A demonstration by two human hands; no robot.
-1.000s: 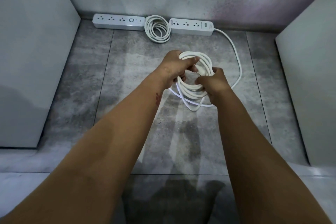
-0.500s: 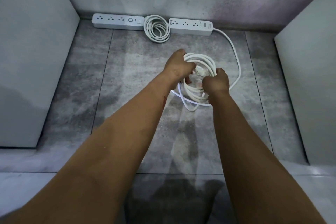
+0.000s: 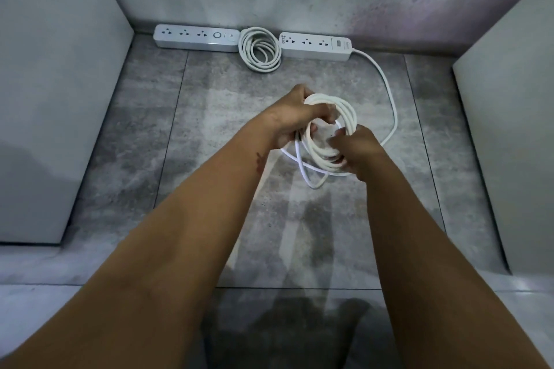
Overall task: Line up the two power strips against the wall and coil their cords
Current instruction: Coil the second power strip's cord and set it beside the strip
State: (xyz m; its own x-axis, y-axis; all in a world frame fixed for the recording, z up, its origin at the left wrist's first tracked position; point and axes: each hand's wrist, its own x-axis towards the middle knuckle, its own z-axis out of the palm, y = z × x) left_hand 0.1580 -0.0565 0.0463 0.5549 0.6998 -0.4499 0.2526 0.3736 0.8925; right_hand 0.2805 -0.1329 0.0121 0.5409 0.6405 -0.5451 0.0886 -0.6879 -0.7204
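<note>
White plastic cord coil (image 3: 349,112) sat in curled fingers of left hand (image 3: 295,121) and right hand (image 3: 358,148); loops probably needed matching sizes.

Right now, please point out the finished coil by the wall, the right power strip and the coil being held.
finished coil (image 3: 260,65): head view, its lower loops.
right power strip (image 3: 314,44): head view, its top face.
held coil (image 3: 347,114): head view, its upper right loops.

Smooth white plastic power strips (image 3: 196,38) and glossy rubbery cords (image 3: 260,49) on a mottled matt grey stone-look tiled floor (image 3: 215,105).
</note>
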